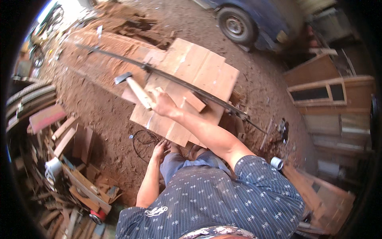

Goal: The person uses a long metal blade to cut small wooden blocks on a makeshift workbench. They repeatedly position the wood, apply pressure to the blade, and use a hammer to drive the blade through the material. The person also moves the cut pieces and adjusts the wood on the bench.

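Observation:
My right hand (161, 102) is closed around the pale wooden handle of a hammer (138, 92), whose dark metal head points to the far left. The hammer is held above a panel of joined wooden boards (215, 71). A long dark metal bar clamp (187, 84) runs slantwise across this panel. A small wooden block (194, 102) lies on the boards just right of my right hand. My left hand (160, 150) is low by the panel's near edge, fingers loosely extended, with nothing visible in it. Whether its fingertips touch the edge cannot be told.
Stacked planks and offcuts (79, 179) fill the left side. A dark cable loop (144, 144) lies on the dirt floor near my left hand. A blue vehicle (258, 24) stands at the far right. Wooden frames (330, 93) lean along the right. Reddish sawdust (115, 47) lies beyond the panel.

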{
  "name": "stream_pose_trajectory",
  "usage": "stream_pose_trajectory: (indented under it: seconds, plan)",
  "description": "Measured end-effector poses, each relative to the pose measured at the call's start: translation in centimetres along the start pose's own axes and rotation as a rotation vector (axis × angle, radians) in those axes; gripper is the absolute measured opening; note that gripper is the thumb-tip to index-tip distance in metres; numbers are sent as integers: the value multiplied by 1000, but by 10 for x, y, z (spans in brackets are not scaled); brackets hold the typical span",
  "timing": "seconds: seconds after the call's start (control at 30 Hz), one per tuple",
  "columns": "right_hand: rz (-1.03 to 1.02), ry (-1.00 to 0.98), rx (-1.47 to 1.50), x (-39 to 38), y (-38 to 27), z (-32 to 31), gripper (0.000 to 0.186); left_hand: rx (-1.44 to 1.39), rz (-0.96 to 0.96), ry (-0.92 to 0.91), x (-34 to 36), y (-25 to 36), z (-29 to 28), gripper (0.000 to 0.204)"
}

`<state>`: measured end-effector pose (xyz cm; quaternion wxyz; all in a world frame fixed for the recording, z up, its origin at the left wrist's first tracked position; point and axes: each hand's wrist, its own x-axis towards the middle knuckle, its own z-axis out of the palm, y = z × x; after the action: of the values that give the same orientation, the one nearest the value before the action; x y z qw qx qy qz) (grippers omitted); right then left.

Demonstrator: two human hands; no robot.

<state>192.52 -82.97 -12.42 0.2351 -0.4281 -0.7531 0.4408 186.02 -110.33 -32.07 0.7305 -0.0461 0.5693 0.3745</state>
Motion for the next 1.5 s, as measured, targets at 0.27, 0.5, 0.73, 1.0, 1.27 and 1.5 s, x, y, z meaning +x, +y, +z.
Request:
stream_pose_trajectory:
  seconds: [0.27, 0.5, 0.73, 1.0, 1.27, 1.5]
  plan:
    - [-6, 558, -356, -216, 70, -263, 16, 690, 86, -391, -122, 39, 152, 41]
    - [185, 419, -942, -394, 245, -386, 49, 1165, 1054, -594, -131, -13, 379, 35]
    - [-135, -70, -758, -381, 309, -422, 39, 1420, 1647, -1206, -45, -142, 480, 45]
    - [-319, -132, -755, -400, 317, -441, 42, 1314, 1663, -1361, 17, -191, 520, 30]
    - [-363, 295, -569, -384, 348, -395, 39, 1120, 1611, -1226, 9, -183, 543, 39]
    - [-170, 455, -280, -393, 367, -363, 60, 871, 1091, -1025, -23, -154, 576, 32]
